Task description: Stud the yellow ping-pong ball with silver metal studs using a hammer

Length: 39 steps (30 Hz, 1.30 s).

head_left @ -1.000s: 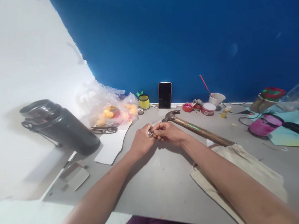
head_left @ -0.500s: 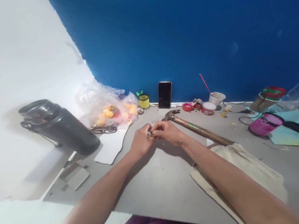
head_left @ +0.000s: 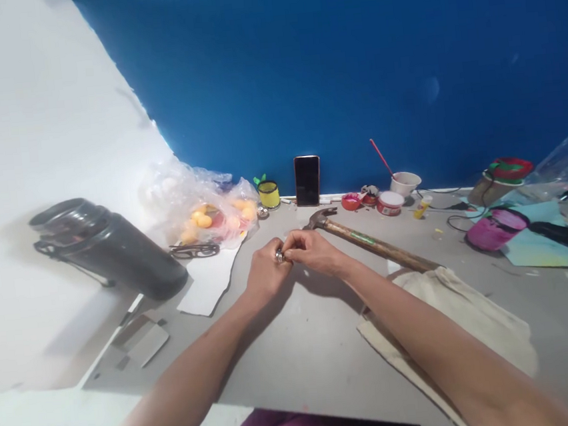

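My left hand [head_left: 268,268] is closed, with a small shiny silver metal piece [head_left: 280,255] showing at its thumb and forefinger. Its exact kind is too small to make out. Against its right side, the thumb and forefinger of my right hand [head_left: 310,250] are pinched together. Both hands meet just above the grey table [head_left: 297,352]. Right behind my right hand lies a claw hammer [head_left: 372,242] with a worn wooden handle. A cream cloth bag [head_left: 479,315] lies under and beside my right forearm, touching the handle's end.
On the left, a dark flask [head_left: 111,250] stands near eyeglasses [head_left: 194,250], white paper [head_left: 210,280] and a plastic bag with orange balls [head_left: 204,217]. Along the blue wall are a phone [head_left: 308,180], a yellow pot [head_left: 269,194], paint tubs [head_left: 390,203] and a cup [head_left: 405,183].
The whole view has shifted slightly, so most things appear a little further left. Both hands keep nearly the same hold on the silver piece, with only slight finger movement.
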Available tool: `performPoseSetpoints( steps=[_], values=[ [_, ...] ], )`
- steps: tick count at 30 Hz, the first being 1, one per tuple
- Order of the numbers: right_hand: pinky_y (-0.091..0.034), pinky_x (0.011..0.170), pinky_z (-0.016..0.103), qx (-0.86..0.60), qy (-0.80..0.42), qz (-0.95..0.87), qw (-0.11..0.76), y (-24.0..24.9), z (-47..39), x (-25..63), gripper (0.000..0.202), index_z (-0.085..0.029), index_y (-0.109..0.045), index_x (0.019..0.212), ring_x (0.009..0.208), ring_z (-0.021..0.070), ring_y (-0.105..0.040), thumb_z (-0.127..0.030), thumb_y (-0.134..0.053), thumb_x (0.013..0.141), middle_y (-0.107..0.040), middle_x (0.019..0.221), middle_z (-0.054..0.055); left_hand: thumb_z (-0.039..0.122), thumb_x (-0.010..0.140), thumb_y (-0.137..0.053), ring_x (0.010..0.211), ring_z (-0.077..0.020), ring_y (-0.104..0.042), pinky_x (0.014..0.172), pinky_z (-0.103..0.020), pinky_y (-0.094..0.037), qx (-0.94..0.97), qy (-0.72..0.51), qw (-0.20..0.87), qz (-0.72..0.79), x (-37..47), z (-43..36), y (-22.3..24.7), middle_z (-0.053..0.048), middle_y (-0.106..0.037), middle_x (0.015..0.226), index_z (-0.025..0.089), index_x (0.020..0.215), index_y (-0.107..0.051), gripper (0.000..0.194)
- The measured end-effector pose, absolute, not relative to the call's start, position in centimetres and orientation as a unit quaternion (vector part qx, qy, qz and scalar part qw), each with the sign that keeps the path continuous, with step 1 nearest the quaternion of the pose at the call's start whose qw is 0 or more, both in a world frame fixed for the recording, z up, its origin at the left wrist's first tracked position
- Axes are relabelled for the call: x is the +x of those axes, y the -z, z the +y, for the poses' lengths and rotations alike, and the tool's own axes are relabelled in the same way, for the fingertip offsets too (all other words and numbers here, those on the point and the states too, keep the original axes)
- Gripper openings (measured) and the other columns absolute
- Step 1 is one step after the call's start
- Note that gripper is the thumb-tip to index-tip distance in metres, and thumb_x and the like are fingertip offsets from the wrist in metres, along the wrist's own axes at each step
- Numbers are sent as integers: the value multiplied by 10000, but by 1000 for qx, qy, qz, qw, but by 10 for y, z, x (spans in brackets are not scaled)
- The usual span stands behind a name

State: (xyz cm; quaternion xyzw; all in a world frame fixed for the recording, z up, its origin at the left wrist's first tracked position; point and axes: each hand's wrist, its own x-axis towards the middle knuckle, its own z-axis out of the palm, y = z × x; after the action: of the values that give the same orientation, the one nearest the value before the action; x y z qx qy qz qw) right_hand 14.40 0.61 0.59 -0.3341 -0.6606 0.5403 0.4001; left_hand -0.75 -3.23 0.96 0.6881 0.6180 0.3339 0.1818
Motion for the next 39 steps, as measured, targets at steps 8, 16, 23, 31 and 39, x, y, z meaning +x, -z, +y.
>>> performPoseSetpoints(
  steps=[8,16,23,31,39],
  values=[
    [-412,646,253,-364,-503,-675,399,-10,4,140,45,-193,-645,681,682,135,-555,-159,-616,673,-629,688,-27,150,755,-575,606,-144,-416,606,-286,-281,678,-315,156,646,-4,-31,-8,38,-492,600,219,669,-457,162],
    [-417,673,255,-396,-467,-689,388,-13,2,138,55,-190,-633,692,710,141,-565,-147,-599,696,-621,697,-33,134,778,-579,607,-136,-412,609,-282,-277,665,-327,143,656,-2,-29,-3,45,-484,602,219,678,-436,194],
    [-408,725,262,-395,-384,-752,362,-24,-4,143,109,-194,-612,732,759,148,-584,-90,-583,743,-654,758,-22,125,739,-572,617,-136,-413,600,-282,-267,657,-327,169,658,0,-29,-8,55,-472,593,217,671,-430,183],
    [-400,734,257,-375,-322,-797,348,-27,-4,144,160,-203,-588,757,775,150,-591,-45,-562,765,-662,791,-18,150,729,-563,621,-136,-419,600,-279,-279,663,-351,168,640,-1,-30,-7,52,-485,599,215,665,-439,154],
    [-395,712,258,-377,-352,-786,341,-27,-3,146,101,-197,-607,784,783,151,-588,-98,-590,780,-659,800,-16,161,729,-558,607,-137,-408,605,-283,-277,663,-361,149,638,0,-31,-8,48,-487,600,218,673,-460,126]
  ],
)
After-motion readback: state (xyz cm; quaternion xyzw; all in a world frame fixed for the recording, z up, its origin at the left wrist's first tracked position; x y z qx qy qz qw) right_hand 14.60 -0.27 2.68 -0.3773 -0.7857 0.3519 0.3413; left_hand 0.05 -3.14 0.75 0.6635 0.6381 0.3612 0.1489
